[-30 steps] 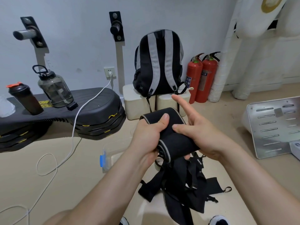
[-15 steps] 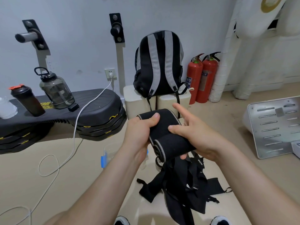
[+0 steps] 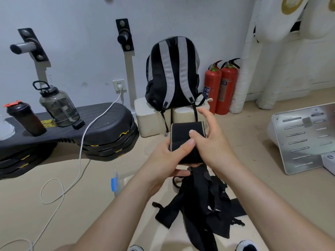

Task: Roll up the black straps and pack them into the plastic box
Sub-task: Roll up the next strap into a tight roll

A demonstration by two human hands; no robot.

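Note:
A wide black strap (image 3: 183, 134) with a pale edge is rolled into a thick bundle in mid-air in front of me. My left hand (image 3: 166, 160) grips its near lower side, thumb on top. My right hand (image 3: 210, 142) clasps it from the right, thumb pressed on the roll and index finger stretched out. Its loose tail hangs down to a heap of black straps (image 3: 199, 209) on the pale surface below. A clear plastic box (image 3: 119, 178) with a blue clip sits on the floor to the left, partly hidden by my left forearm.
A black and grey backpack (image 3: 172, 73) stands on pale blocks against the wall, with two red fire extinguishers (image 3: 221, 87) beside it. Left, stacked black step platforms (image 3: 108, 134) carry a dark jug (image 3: 58, 104) and shaker bottle (image 3: 25, 118). A white cable (image 3: 79, 160) trails across the floor. A metal panel (image 3: 304, 140) lies right.
Both hands have turned the roll so its flat face points up and away, and raised it slightly. My right thumb now presses on top. The roll looks tighter.

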